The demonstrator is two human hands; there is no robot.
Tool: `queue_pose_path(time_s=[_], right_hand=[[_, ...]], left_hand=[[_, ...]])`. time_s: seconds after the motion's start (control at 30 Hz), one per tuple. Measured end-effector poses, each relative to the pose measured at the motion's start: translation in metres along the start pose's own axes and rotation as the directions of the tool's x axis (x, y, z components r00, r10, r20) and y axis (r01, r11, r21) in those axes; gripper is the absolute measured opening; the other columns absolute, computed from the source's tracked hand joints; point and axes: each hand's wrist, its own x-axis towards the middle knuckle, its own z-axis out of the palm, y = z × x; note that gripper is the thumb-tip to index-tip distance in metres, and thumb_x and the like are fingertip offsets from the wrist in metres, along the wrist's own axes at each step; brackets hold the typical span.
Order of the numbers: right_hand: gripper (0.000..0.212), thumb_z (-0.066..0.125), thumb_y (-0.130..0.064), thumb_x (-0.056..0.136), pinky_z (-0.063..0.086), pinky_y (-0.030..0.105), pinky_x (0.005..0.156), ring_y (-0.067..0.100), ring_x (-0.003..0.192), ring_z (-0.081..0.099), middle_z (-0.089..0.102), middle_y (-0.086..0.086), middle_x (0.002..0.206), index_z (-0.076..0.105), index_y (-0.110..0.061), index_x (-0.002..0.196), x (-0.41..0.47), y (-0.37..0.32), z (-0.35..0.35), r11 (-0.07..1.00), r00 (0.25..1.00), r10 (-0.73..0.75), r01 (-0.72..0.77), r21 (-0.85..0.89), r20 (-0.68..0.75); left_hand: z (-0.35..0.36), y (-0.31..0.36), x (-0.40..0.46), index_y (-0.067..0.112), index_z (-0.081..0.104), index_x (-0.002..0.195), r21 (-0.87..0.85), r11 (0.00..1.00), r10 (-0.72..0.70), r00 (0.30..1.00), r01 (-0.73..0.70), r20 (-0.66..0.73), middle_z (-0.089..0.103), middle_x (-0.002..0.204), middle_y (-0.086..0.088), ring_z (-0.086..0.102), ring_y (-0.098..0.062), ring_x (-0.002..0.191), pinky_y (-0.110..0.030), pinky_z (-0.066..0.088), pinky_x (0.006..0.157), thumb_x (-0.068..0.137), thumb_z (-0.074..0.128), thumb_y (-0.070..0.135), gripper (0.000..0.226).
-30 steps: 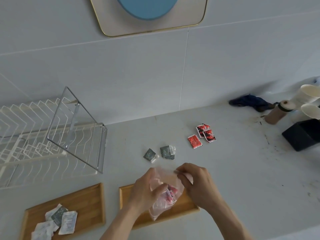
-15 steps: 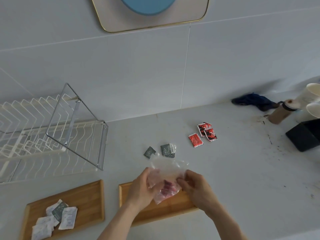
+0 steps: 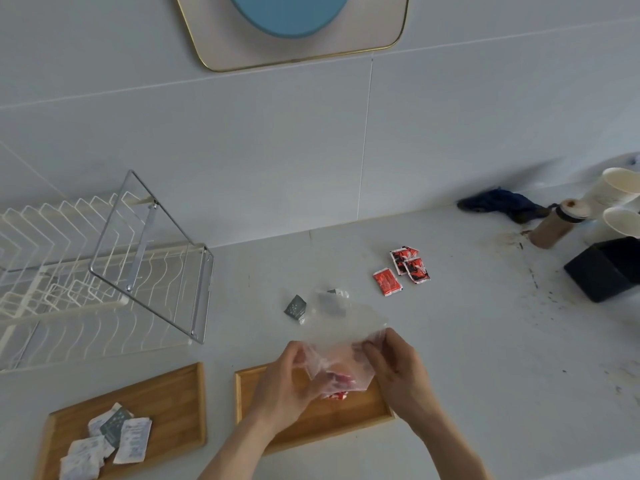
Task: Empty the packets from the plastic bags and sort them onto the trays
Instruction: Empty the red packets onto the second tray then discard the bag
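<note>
My left hand (image 3: 287,379) and my right hand (image 3: 398,368) both grip a clear plastic bag (image 3: 341,348) over the right wooden tray (image 3: 346,424). Red packets (image 3: 341,382) show through the bag, and one pokes out at its lower edge above the tray. The left wooden tray (image 3: 166,396) holds several white and grey packets (image 3: 114,438). On the counter behind the bag lie grey packets (image 3: 296,308) and three red packets (image 3: 401,270).
A white wire dish rack (image 3: 86,271) with a metal frame stands at the left. At the far right are a dark blue cloth (image 3: 498,202), a brown bottle (image 3: 554,228), paper cups (image 3: 616,195) and a black box (image 3: 606,268). Dark stains mark the counter there.
Both hands have turned and spread the bag, tipping it over the right tray. A red packet now sticks out of its lower edge.
</note>
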Motion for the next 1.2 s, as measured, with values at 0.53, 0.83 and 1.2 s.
queue_pose_path(time_s=[0.53, 0.83, 1.2], right_hand=[[0.018, 0.043, -0.005, 0.107, 0.062, 0.049, 0.078, 0.039, 0.087, 0.077, 0.079, 0.019, 0.099, 0.059, 0.003, 0.105, -0.005, -0.024, -0.004, 0.857, 0.982, 0.184, -0.136, 0.498, -0.049], [0.016, 0.063, -0.008, 0.096, 0.059, 0.047, 0.084, 0.041, 0.098, 0.075, 0.077, 0.024, 0.106, 0.064, 0.006, 0.104, -0.007, -0.010, 0.024, 0.718, 0.928, 0.354, -0.349, 0.602, 0.115], [0.020, 0.070, -0.004, 0.091, 0.059, 0.031, 0.058, 0.025, 0.068, 0.070, 0.074, 0.016, 0.078, 0.072, 0.006, 0.109, 0.027, -0.042, 0.078, 0.807, 0.897, 0.372, -0.439, 0.394, 0.238]], left_hand=[[-0.020, 0.034, -0.011, 0.028, 0.064, 0.118, -0.627, 0.767, -0.115, 0.990, 0.138, 0.077, 0.070, 0.115, 0.003, 0.068, -0.015, 0.107, -0.027, 0.051, 0.087, 0.073, 0.082, 0.035, 0.049], [-0.040, 0.004, -0.017, 0.005, 0.062, 0.114, -0.880, 0.472, -0.386, 0.911, 0.062, -0.143, 0.071, 0.094, -0.018, 0.071, -0.028, 0.085, -0.040, 0.057, 0.079, 0.079, 0.078, 0.011, 0.038], [-0.112, -0.060, -0.040, 0.018, 0.067, 0.104, -0.838, 0.538, -0.435, 0.881, 0.090, -0.185, 0.071, 0.088, -0.005, 0.068, -0.014, 0.070, -0.034, 0.043, 0.065, 0.086, 0.075, 0.009, 0.022]])
